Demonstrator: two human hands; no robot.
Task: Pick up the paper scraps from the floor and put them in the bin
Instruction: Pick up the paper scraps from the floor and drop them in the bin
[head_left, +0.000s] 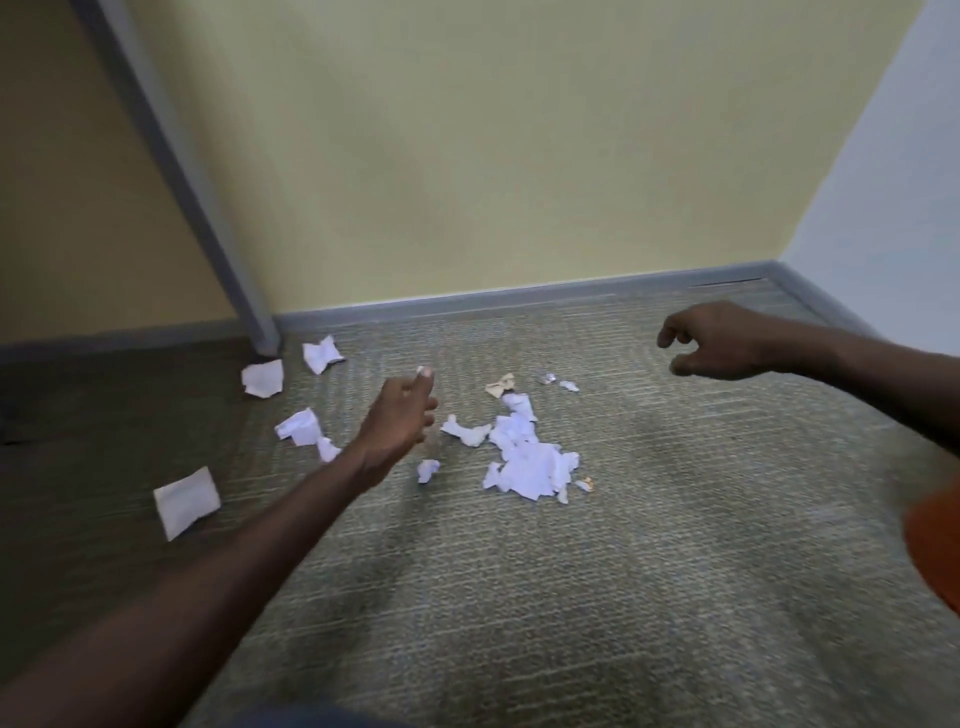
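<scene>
1. Nearest me is bare grey-green carpet (519, 597); at the frame's right edge a blurred orange shape (935, 545) shows, too indistinct to name.
2. On the carpet's left side lies a flat folded white paper (187, 501), alone, well apart from the rest.
3. My left forearm runs up from the bottom left corner. My left hand (400, 415) hovers above the floor with its fingers bent loosely and the thumb up; I see nothing in it and it touches no scrap.
4. Just below that hand sits a small crumpled ball (427, 470). To its left lies a crumpled white scrap (301, 427) with a smaller bit beside it, partly behind my wrist.
5. Right of the left hand is the main pile of torn white paper (530, 462), many pieces overlapping, near the middle of the carpet. A twisted scrap (467, 431) lies between the hand and the pile.
6. Beyond the pile lie a tan scrap (501, 385) and a few tiny bits (569, 385).
7. My right hand (711, 343) hangs over bare carpet, well right of the pile, fingers curled downward and thumb apart, grasping nothing.
8. Farther left, near the foot of a grey post (260, 332), lie two more white scraps (263, 378), close together.
9. A grey baseboard (519, 299) edges the carpet under a pale yellow wall (467, 156).
</scene>
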